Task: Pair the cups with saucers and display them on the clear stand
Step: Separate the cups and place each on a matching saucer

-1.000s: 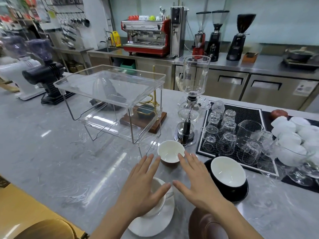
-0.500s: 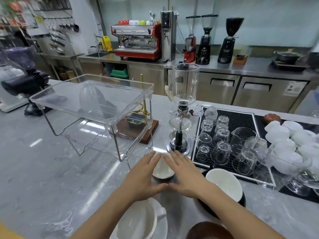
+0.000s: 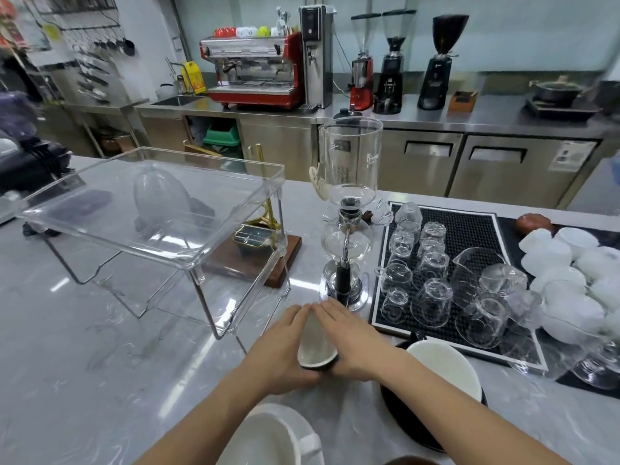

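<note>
A small cup, white inside and dark outside, sits on the grey counter just in front of the clear stand. My left hand cups its left side and my right hand its right side, fingertips nearly meeting behind it. A white cup with a handle on a white saucer lies at the bottom edge. To the right stands a white-lined cup on a black saucer. Both shelves of the stand hold nothing.
A glass siphon brewer stands right behind my hands. A black mat carries several upturned glasses and pitchers. White cups pile at the far right. A wooden base with a gold stand sits behind the clear stand.
Both hands moved forward from over the near white cup and closed around the small cup. The view has come closer to the stand.
</note>
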`<control>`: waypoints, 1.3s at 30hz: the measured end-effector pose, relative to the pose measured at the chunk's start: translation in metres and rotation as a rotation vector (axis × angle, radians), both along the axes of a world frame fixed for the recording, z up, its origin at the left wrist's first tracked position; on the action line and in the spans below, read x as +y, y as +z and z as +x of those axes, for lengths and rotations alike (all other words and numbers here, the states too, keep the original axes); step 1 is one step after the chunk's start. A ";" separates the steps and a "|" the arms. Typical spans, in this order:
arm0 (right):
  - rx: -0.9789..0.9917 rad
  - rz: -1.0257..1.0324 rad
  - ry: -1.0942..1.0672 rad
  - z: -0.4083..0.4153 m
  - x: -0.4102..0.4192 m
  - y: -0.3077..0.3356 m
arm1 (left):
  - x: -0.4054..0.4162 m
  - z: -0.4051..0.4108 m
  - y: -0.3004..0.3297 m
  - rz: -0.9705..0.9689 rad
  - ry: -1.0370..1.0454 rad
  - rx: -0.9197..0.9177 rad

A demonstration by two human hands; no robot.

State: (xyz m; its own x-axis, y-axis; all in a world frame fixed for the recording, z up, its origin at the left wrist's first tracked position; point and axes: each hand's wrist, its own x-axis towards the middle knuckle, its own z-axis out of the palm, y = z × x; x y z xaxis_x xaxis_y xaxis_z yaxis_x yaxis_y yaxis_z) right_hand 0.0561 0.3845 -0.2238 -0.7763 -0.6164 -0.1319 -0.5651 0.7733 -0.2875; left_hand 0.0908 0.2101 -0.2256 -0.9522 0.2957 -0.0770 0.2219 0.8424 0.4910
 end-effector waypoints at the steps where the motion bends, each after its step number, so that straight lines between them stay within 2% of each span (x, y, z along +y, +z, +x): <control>1: 0.000 -0.023 -0.009 0.000 -0.001 -0.001 | 0.001 0.001 -0.001 0.025 0.013 0.006; 11: 0.034 -0.109 -0.068 0.002 -0.004 -0.001 | 0.004 0.002 0.003 0.178 0.051 0.008; 20: 0.067 -0.227 -0.067 0.029 0.019 0.043 | 0.011 0.030 0.029 0.282 0.023 0.177; 31: 0.166 -0.322 -0.109 0.104 0.051 0.078 | 0.035 0.089 0.069 0.305 -0.124 0.288; 39: 0.250 -0.333 -0.186 0.165 0.076 0.083 | 0.057 0.131 0.070 0.377 -0.212 0.264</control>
State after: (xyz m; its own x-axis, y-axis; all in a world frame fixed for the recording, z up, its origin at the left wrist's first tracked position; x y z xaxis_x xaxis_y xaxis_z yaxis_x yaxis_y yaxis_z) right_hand 0.2212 0.4603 -0.1409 -0.8608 -0.4404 0.2552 -0.5089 0.7567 -0.4105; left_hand 0.2222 0.2675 -0.1554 -0.8407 0.4453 0.3082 0.5267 0.5401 0.6564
